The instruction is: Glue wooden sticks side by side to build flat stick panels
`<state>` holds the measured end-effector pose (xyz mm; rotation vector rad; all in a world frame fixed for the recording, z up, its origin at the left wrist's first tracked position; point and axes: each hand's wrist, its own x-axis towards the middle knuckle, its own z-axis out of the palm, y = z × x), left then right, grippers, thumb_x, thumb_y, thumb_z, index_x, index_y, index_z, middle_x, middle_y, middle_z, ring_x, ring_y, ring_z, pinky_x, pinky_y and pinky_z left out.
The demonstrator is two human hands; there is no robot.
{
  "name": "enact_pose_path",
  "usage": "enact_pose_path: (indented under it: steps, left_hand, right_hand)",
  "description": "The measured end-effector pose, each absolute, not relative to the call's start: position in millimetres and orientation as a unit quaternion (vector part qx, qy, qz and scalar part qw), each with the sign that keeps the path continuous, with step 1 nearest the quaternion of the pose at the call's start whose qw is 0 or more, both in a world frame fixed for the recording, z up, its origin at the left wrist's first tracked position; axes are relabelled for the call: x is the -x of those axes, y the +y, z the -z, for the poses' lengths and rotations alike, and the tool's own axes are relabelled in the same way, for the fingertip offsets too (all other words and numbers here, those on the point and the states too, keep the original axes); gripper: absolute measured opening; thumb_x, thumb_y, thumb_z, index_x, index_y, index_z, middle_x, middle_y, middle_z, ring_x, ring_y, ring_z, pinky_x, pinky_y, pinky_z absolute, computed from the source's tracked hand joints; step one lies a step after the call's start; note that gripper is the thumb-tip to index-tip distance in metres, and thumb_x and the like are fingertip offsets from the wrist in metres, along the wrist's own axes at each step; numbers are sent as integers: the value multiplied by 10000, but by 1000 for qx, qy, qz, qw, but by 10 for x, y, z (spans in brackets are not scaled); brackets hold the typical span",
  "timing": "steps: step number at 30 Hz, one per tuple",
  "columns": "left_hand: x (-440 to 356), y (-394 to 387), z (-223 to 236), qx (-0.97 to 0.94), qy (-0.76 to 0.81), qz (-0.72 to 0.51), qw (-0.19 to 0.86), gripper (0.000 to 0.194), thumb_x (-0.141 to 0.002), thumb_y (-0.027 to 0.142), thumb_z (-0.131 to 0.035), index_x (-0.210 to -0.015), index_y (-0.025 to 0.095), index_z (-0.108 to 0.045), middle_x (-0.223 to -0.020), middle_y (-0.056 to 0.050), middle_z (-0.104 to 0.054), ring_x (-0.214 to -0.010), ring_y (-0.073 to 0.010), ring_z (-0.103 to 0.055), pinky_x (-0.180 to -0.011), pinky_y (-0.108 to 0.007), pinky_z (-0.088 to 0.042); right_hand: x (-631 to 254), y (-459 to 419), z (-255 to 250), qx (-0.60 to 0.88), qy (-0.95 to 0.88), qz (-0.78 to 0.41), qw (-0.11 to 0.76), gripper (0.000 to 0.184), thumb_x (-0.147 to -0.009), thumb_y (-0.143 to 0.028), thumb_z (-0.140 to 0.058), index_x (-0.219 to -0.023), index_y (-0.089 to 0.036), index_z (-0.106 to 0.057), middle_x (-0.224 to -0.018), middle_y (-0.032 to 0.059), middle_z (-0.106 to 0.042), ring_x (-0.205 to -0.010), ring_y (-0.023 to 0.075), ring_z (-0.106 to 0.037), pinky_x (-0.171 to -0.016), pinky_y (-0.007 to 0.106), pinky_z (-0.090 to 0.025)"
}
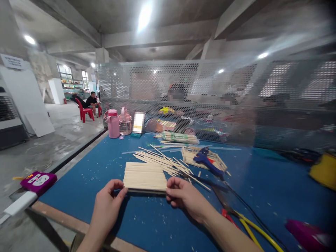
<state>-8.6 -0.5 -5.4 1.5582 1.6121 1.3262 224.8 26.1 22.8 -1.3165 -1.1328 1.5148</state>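
Note:
A flat panel of pale wooden sticks (144,175) laid side by side is held just over the blue tabletop. My left hand (111,197) pinches its near left corner between thumb and fingers. At the near right corner, my right hand (181,194) grips the same panel, its fingers closed. Loose wooden sticks (154,159) lie scattered right behind the panel. Beyond my right hand, a blue glue gun (208,162) rests on a small tray-like frame of sticks (189,154).
Yellow-and-red-handled cutters (236,211) lie to the right with a black cable. A pink thermos (113,124), a clear pink jug (126,122) and a bundle of sticks (180,137) stand or lie farther back. A perforated metal screen (149,84) borders the table (86,178). A purple power strip (39,182) sits left.

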Motion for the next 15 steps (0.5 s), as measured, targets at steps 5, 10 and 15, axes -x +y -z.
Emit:
enact_pose_path:
  steps: [5,10,15]
  left_hand:
    - [87,-9,36,-570,578,-505,292,219,-748,383,-540,-769,180,-621,-765,-40,-684,-706,-179,-614,-635,-258,-455]
    - [91,-16,43,-568,567,-507,314,203,-753,373,-545,-779,182,-609,-792,-35,-686,-744,-172,-626,-684,-258,-463]
    - [97,-18,45,-571,558,-509,322,209,-752,375,-536,-767,180,-609,-785,-45,-683,-753,-188,-625,-686,-273,-461]
  right_hand:
    - [-2262,268,-225,523,-453,-602,397,238,-538,-217,-680,-662,-188,-479,-490,-78,-518,-471,70,-522,-436,175,-377]
    - [-2254,268,-229,523,-450,-603,401,241,-531,-210,-683,-661,-186,-481,-490,-79,-520,-460,65,-514,-431,175,-373]
    - [-2248,263,-245,526,-449,-601,401,243,-529,-201,-683,-659,-183,-478,-491,-81,-520,-469,66,-518,-435,176,-378]
